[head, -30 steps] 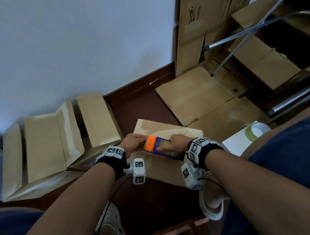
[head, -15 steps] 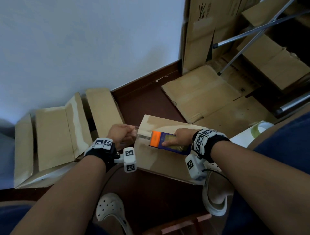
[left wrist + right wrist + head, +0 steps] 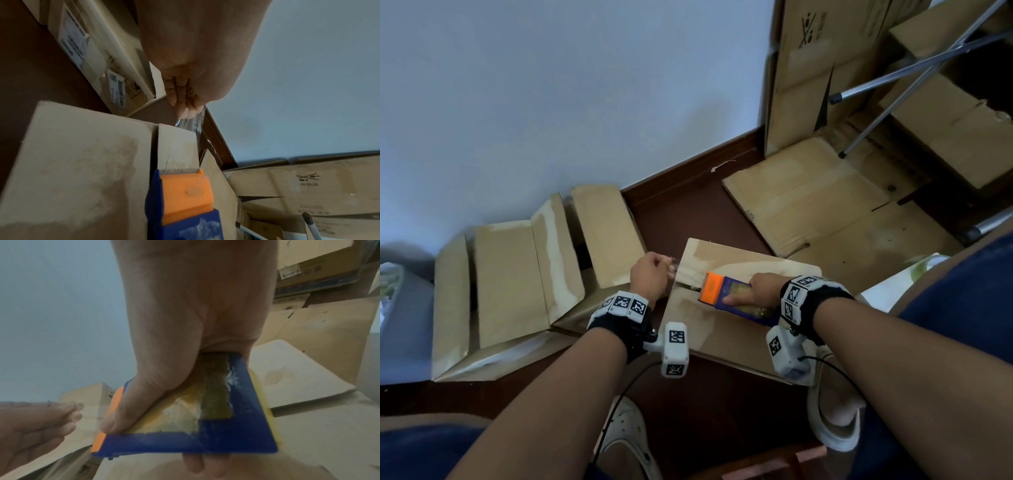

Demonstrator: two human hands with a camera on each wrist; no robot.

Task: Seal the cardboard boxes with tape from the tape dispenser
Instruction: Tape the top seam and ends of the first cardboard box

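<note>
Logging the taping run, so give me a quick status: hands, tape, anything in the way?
Left hand pinches the clear tape end. Right hand grips the tape dispenser on the cardboard box. Tape spans the box edge; nothing in the way.

Dark brown floor [image 3: 681,219] under cardboard box [image 3: 726,335], opened boxes [image 3: 517,274], flattened cardboard sheets [image 3: 808,192].

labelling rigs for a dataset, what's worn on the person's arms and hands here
Both forearms are bare, with no sleeves or gloves. Each wrist wears a black band topped with white blocks of black-and-white square markers. A white boxy camera module hangs under each wrist, with a thin black cable trailing off.
</note>
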